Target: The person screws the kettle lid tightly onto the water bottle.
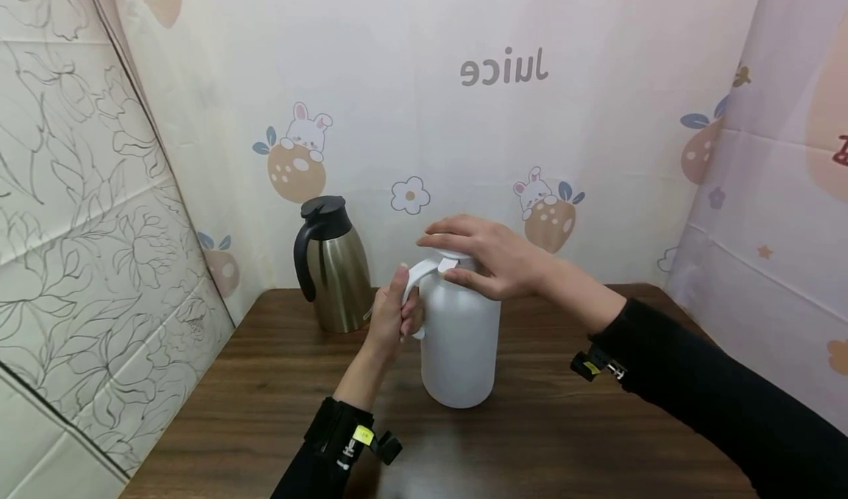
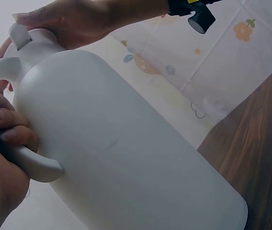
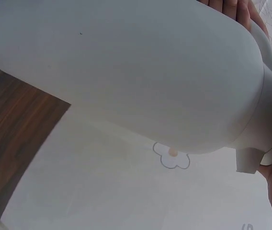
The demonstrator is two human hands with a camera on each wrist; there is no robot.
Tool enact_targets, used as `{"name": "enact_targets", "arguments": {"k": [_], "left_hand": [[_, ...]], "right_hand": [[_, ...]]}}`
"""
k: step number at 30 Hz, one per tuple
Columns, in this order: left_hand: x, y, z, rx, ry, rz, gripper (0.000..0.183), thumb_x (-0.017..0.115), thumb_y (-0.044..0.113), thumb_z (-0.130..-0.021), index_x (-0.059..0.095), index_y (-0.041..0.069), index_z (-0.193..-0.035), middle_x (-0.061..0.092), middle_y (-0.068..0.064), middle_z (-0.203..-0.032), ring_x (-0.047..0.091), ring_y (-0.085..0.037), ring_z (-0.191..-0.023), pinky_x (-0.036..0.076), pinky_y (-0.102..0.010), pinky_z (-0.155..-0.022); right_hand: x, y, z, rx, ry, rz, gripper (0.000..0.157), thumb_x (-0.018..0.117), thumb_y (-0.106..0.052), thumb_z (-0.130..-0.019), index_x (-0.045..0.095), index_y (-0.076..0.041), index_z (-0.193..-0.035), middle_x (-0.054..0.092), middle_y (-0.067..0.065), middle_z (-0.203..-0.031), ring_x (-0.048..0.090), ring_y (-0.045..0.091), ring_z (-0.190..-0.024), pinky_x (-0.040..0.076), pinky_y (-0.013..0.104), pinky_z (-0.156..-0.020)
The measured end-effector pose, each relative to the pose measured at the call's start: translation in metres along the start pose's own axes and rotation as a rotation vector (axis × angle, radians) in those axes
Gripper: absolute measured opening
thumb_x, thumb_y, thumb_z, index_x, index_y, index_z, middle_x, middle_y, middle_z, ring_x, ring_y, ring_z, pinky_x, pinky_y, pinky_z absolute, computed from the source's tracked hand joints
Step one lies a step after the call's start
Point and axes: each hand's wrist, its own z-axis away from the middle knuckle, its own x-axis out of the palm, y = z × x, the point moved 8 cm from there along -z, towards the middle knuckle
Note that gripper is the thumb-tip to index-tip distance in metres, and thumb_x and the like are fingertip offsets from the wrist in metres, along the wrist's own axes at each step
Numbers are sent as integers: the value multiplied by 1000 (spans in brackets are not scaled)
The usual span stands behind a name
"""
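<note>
A white thermos jug (image 1: 460,344) stands upright on the wooden table, its handle (image 1: 416,274) toward the left. My left hand (image 1: 391,311) grips this handle, the fingers curled round it and the thumb up along it. Over the jug's top lies my right hand (image 1: 500,260), its fingers across the lid and its thumb lower on the near side. The left wrist view shows that thumb by the lid's lever (image 2: 20,36) and fingers behind the neck. A short spout (image 3: 249,160) appears in the right wrist view. Most of the lid is hidden under the right hand.
A gold-coloured steel thermos jug (image 1: 341,278) with a black lid and handle stands behind my left hand, near the table's back edge. Printed curtains (image 1: 411,116) hang behind the wooden table (image 1: 563,425) and on both sides.
</note>
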Motion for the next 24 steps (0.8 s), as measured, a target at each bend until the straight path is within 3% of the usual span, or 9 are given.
{"name": "enact_targets", "arguments": {"k": [8, 24], "left_hand": [[0, 1, 2, 4, 39, -19, 61, 41, 52, -103, 40, 16, -54, 42, 11, -41, 35, -6, -33, 28, -16, -34], [1, 5, 4, 7, 114, -93, 61, 42, 50, -103, 39, 15, -53, 39, 9, -41, 34, -7, -32, 26, -17, -31]], "right_hand": [[-1, -5, -1, 32, 52, 44, 44, 60, -37, -92, 62, -13, -129, 60, 7, -128, 49, 18, -122, 49, 48, -95], [2, -17, -8, 296, 93, 260, 44, 51, -46, -97, 65, -12, -121, 63, 10, -117, 55, 26, -112, 52, 51, -89]]}}
